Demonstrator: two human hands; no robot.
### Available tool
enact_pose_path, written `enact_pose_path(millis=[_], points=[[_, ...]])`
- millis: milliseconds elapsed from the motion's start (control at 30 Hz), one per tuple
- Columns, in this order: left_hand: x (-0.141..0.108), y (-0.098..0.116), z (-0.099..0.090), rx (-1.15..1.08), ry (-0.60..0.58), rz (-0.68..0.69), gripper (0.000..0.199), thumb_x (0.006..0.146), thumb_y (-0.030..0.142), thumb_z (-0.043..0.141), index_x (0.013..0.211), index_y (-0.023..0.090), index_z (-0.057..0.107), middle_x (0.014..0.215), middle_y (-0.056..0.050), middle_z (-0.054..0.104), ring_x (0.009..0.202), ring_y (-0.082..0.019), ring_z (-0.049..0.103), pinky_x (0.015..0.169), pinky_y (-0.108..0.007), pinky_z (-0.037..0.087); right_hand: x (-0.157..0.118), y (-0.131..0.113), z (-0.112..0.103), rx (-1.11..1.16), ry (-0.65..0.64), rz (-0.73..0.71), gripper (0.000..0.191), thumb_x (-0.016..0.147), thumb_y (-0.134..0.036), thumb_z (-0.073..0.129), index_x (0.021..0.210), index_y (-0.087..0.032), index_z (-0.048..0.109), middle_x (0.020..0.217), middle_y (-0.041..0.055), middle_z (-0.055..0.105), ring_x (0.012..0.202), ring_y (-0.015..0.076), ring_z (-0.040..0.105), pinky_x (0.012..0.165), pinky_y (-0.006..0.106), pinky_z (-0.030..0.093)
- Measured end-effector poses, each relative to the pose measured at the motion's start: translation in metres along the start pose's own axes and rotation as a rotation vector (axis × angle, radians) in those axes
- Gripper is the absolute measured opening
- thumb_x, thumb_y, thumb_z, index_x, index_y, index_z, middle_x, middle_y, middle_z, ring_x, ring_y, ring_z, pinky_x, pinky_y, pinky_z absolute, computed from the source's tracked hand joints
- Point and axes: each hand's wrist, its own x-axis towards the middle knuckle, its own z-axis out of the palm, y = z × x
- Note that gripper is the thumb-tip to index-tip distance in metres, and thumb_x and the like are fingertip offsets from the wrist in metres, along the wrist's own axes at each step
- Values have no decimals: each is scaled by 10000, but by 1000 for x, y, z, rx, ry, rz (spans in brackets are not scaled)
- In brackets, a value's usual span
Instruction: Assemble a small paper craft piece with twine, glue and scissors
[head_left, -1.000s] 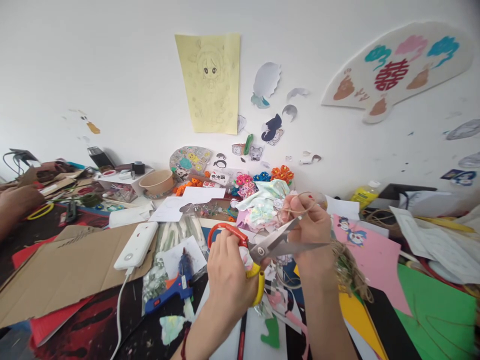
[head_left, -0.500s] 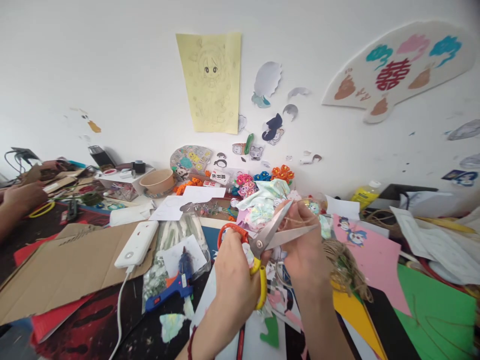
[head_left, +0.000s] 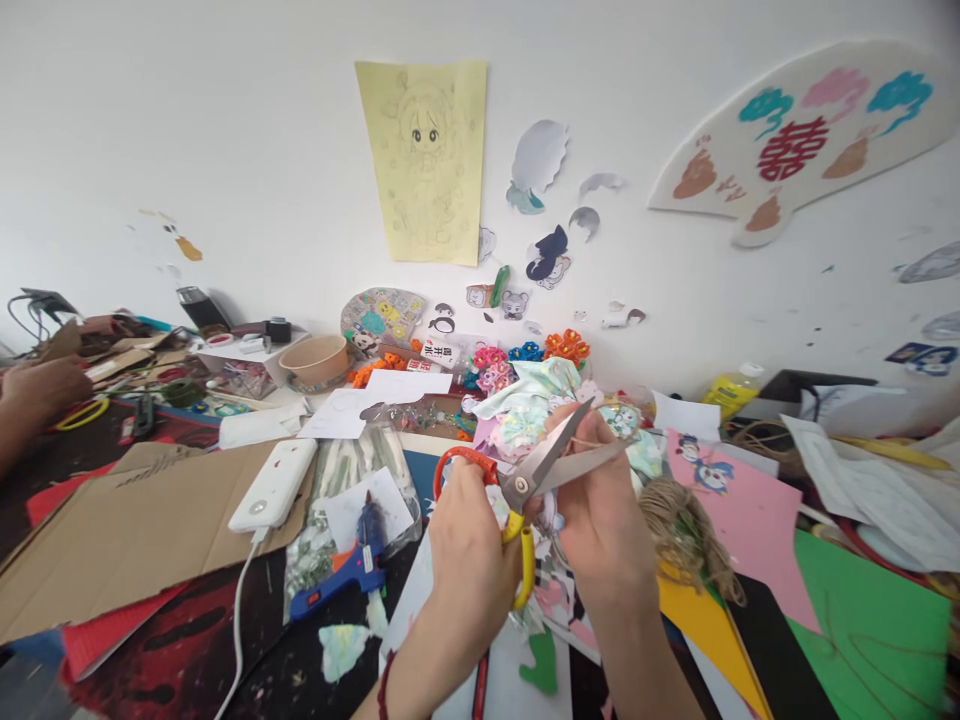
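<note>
**Steel scissors [head_left: 536, 475], blades open in a V, orange-and-yellow plastic loop handles, clamped in right hand [head_left: 469, 545].**
Left hand [head_left: 604, 520], fingers curled shut on a thin strand of coarse jute twine [head_left: 679, 530] just beside the blades; fibrous tangle lying over smooth yellow card [head_left: 697, 620].

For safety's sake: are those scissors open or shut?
Open: the scissors have their two steel blades spread in a V from the pivot, held by the left hand.
</note>
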Motion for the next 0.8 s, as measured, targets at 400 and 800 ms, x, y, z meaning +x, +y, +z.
enact_pose_path(millis=[400,800], points=[[-1,-2,0,-70,-43,-55,193,937,371,491,882,239,361,792,-8,500,658,-195,523,588,-286,388,2,3,-1,51,38,23,286,743,-436,818,824,-223,647,692,-64,484,557,69,463,533,204,461],[-1,-3,0,-378,-160,-221,167,898,362,555,883,228,458,709,21,486,635,-173,489,591,-276,372,6,3,0,37,70,-20,221,736,-393,826,764,-219,692,718,-43,577,614,77,539,561,189,499]])
